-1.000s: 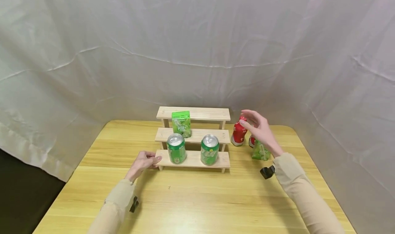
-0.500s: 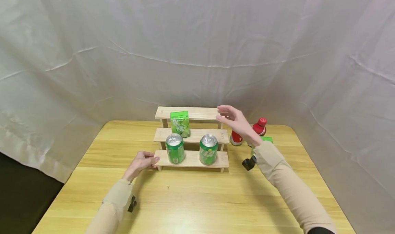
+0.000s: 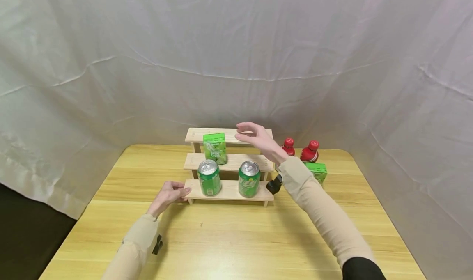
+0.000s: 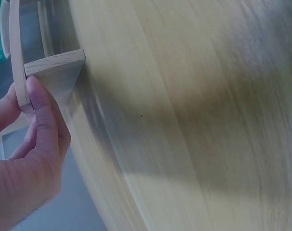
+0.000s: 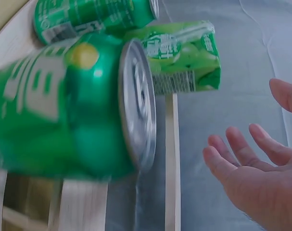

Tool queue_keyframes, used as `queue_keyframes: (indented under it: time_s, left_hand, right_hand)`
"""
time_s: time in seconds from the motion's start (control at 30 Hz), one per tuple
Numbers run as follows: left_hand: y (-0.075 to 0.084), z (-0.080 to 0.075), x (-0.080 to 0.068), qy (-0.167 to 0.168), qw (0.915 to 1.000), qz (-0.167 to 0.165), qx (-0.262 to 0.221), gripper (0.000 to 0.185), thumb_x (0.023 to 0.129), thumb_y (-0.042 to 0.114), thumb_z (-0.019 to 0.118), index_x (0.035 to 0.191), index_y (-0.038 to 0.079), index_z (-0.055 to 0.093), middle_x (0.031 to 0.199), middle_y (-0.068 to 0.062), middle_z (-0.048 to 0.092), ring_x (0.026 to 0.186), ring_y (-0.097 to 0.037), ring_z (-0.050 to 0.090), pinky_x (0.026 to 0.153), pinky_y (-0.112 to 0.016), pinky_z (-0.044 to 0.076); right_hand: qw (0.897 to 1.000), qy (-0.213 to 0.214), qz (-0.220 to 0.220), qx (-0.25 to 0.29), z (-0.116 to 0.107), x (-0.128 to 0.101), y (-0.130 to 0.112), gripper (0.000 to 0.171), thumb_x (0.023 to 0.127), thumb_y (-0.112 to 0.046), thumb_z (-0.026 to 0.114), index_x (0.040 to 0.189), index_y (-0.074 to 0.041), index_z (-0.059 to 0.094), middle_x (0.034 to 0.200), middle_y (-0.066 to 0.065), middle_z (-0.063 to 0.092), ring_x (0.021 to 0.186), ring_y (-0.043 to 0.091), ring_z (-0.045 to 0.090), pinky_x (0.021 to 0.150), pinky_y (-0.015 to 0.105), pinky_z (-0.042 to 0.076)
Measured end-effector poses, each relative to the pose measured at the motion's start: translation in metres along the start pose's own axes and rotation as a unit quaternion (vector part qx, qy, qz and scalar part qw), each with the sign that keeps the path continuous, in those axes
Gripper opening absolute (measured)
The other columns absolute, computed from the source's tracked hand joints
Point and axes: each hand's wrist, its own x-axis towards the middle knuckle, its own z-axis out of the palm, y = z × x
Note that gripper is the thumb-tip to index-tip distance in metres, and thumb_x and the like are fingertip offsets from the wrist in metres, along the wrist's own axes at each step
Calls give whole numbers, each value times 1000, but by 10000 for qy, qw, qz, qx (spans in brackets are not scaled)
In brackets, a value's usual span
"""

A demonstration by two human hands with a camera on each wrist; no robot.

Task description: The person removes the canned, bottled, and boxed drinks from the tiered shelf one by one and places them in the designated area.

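My left hand [image 3: 168,196] pinches the left end of the bottom step of a three-tier wooden shelf [image 3: 230,189]; the left wrist view shows thumb and fingers on both sides of the board [image 4: 18,57]. Above the right part of the top step hovers my right hand [image 3: 258,139], its fingers loosely spread and holding nothing. A green juice box [image 3: 215,149] stands on the middle step at the left. Two green soda cans stand upright on the bottom step, a left can [image 3: 209,178] and a right can [image 3: 249,180].
Right of the shelf on the wooden table [image 3: 236,239] stand two red-capped bottles, a nearer-to-shelf bottle [image 3: 288,148] and a farther one [image 3: 310,152]. Another green juice box [image 3: 317,171] stands in front of them, partly behind my sleeve. A pale curtain [image 3: 236,66] hangs around the table.
My right hand has moved left from beside the red bottle to above the shelf's top step, uncovering the bottles and the right juice box. The left hand keeps its hold on the shelf.
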Motion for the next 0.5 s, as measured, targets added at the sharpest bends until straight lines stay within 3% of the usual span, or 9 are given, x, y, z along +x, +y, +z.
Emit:
queue_keyframes:
  time_s: [0.27, 0.5]
  left_hand:
    - [1, 1, 0, 99, 9999, -61, 66, 53, 83, 11, 61, 120, -18, 39, 97, -23, 58, 71, -14, 62, 72, -28, 58]
    - [0, 0, -1, 68, 9999, 10, 115, 53, 83, 11, 60, 120, -19, 37, 99, -27, 57, 70, -12, 61, 72, -29, 58]
  right_hand:
    - [9999, -121, 20, 60, 25, 20, 4, 47, 82, -17, 63, 125, -8, 45, 130, 16, 46, 119, 26, 46, 102, 37, 42]
    - [9997, -158, 166, 4, 40, 28, 10, 52, 82, -14, 63, 128, -5, 42, 127, 12, 47, 120, 26, 45, 102, 36, 42]
